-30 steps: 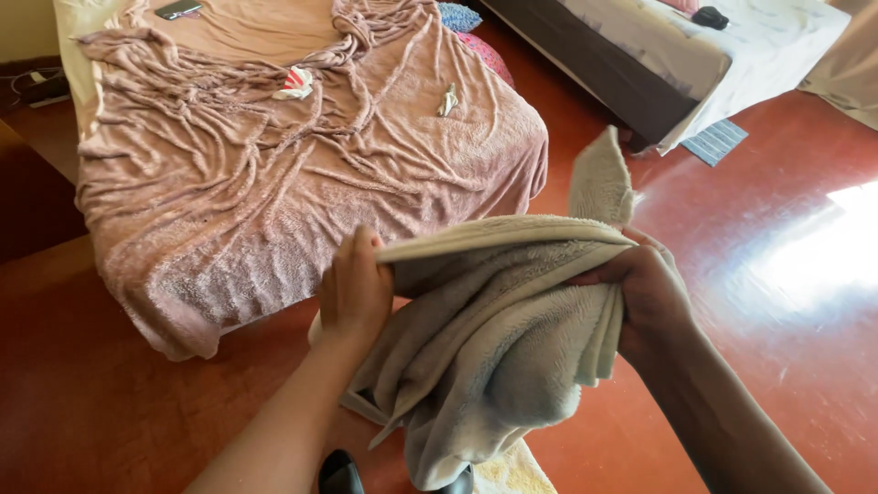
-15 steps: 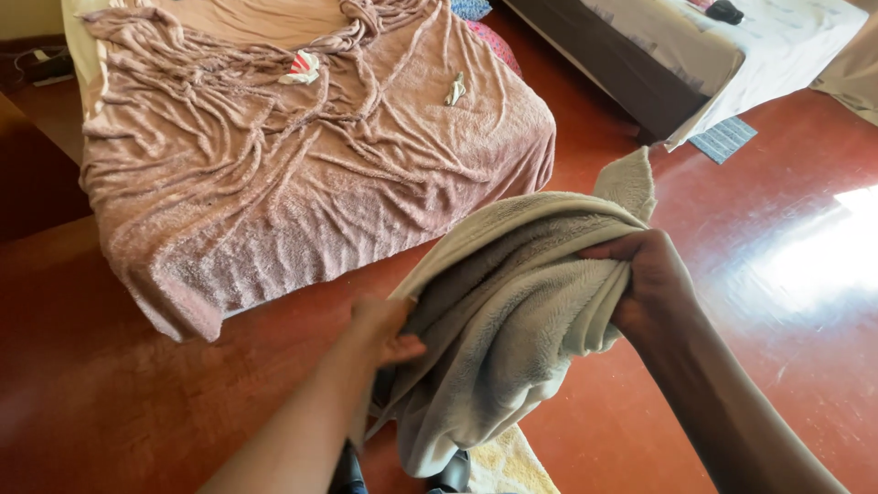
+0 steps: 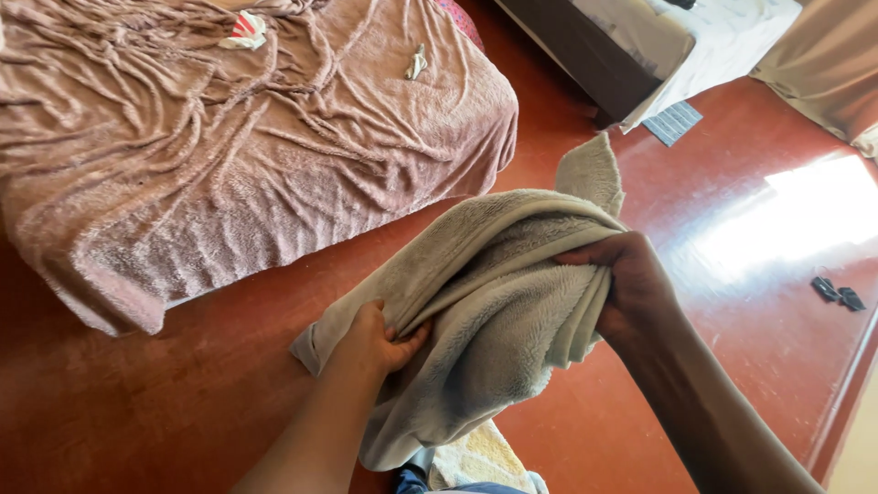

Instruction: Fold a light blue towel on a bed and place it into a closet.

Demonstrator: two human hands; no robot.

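Note:
I hold a thick beige-grey fleece blanket [image 3: 498, 302] bunched in front of me above the red floor. My right hand [image 3: 631, 288] grips its folded upper edge at the right, fingers curled over the layers. My left hand [image 3: 375, 338] pinches a lower fold at the left, thumb on the fabric. One corner of the blanket sticks up above my right hand. The rest hangs down between my arms.
A bed with a rumpled pink blanket [image 3: 229, 137] fills the upper left, with two small items [image 3: 242, 27] on it. A second bed [image 3: 640, 46] stands at the top right. A small dark object [image 3: 837, 293] lies on the floor at right. A yellowish mat [image 3: 480, 457] lies below.
My left hand dropped from the blanket's upper edge to a lower fold and closed on it. The right hand kept its grip. The view shifted right and down.

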